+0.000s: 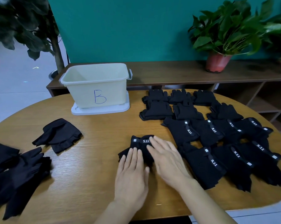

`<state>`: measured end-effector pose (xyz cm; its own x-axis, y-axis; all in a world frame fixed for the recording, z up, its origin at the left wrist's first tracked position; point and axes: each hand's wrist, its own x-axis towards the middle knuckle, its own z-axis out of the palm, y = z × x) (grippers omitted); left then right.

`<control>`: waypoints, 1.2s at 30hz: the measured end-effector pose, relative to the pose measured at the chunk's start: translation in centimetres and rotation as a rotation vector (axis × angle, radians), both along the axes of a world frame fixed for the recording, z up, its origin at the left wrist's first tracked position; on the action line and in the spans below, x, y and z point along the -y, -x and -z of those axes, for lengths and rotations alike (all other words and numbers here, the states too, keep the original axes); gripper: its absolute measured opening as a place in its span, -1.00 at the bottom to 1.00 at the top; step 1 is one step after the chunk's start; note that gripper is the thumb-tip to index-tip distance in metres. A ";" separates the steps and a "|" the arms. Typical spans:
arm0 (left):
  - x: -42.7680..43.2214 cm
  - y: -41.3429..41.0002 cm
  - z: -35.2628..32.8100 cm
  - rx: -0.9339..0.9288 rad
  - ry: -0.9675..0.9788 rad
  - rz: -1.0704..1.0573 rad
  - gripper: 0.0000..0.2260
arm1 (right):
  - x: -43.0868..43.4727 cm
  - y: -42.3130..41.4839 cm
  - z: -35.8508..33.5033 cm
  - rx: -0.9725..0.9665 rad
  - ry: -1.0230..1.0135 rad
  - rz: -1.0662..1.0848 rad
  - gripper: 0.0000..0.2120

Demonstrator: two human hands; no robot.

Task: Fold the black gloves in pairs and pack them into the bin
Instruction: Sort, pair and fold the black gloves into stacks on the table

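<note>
A black glove pair with a white "5.11" strap (140,143) lies folded in the middle of the table. My left hand (131,175) rests flat on its near left part, fingers spread. My right hand (167,160) lies flat across its right side, palm down. Neither hand grips it. The cream bin marked "B" (96,88) stands at the back, left of centre, on its white lid (101,109); no glove shows inside it. Several folded black pairs (217,139) fill the right side. Loose black gloves (20,175) lie at the left, with a fingerless pair (58,135) nearer the bin.
The wooden table (96,167) has a rounded edge near me. Behind it runs a low wooden shelf (168,71) carrying a potted plant (220,60). A tall leafy plant (31,29) stands at the back left by the teal wall.
</note>
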<state>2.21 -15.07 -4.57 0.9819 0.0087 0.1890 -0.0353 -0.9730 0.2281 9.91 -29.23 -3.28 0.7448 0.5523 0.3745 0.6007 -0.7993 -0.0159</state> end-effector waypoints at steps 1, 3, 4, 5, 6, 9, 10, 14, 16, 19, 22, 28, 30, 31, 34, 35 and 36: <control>0.2 -0.1 0.3 -0.063 0.005 -0.013 -0.46 | 0.0 -0.1 0.4 -0.025 0.034 -0.018 -0.57; 0.3 -0.3 0.8 -0.164 0.005 -0.036 -0.41 | -0.1 0.0 0.8 -0.039 0.039 -0.022 -0.64; 0.3 -0.3 0.6 -0.195 0.001 -0.059 -0.39 | -0.1 0.2 0.9 -0.032 0.020 -0.016 -0.67; 0.3 -0.6 0.2 -0.221 -0.007 -0.086 -0.34 | -0.1 0.3 0.8 -0.024 0.003 -0.012 -0.69; 0.2 -0.9 0.0 -0.217 -0.030 -0.104 -0.28 | 0.0 0.6 0.7 -0.020 -0.009 -0.009 -0.69; -0.2 -2.1 -0.4 -0.229 -0.020 -0.120 -0.23 | 0.3 1.3 0.6 -0.011 -0.043 -0.007 -0.62; -0.4 -2.7 -0.4 -0.231 -0.002 -0.105 -0.24 | 0.4 1.4 0.7 -0.004 -0.041 -0.002 -0.61; -1.8 -5.5 -0.3 -0.240 0.012 0.025 -0.16 | 0.8 1.5 0.9 0.038 -0.011 0.040 -0.67; -2.6 -7.0 0.0 -0.252 -0.019 0.102 -0.07 | 0.8 1.2 1.0 0.034 -0.011 0.066 -0.67; -3.2 -9.1 0.3 -0.242 -0.022 0.164 0.00 | 0.7 0.7 1.0 -0.007 -0.015 0.109 -0.67; -3.2 -10.8 0.4 -0.222 -0.022 0.211 -0.02 | 0.7 0.0 0.8 -0.033 -0.016 0.160 -0.66; -2.9 -13.8 0.9 -0.173 -0.042 0.289 -0.11 | 0.6 -2.0 0.6 -0.055 -0.022 0.248 -0.61; -2.7 -14.4 0.9 -0.162 -0.058 0.301 -0.13 | 0.5 -2.5 0.6 -0.045 -0.029 0.266 -0.64; -2.6 -14.6 0.9 -0.157 -0.057 0.304 -0.14 | 0.5 -2.8 0.6 -0.043 -0.027 0.275 -0.64; -2.5 -14.9 0.6 -0.150 -0.010 0.320 -0.17 | 0.5 -3.2 0.5 -0.039 -0.010 0.293 -0.64; -2.5 -14.8 0.3 -0.130 0.049 0.327 -0.19 | 0.5 -3.0 0.4 -0.041 -0.015 0.293 -0.62; -2.4 -14.6 0.1 -0.088 0.131 0.321 -0.22 | 0.6 -2.8 0.2 -0.040 -0.029 0.289 -0.59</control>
<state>16.79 -12.65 -4.68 0.9509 -0.2848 0.1212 -0.3095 -0.8775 0.3662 12.71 -29.83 -3.51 0.8844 0.3041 0.3540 0.3463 -0.9361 -0.0610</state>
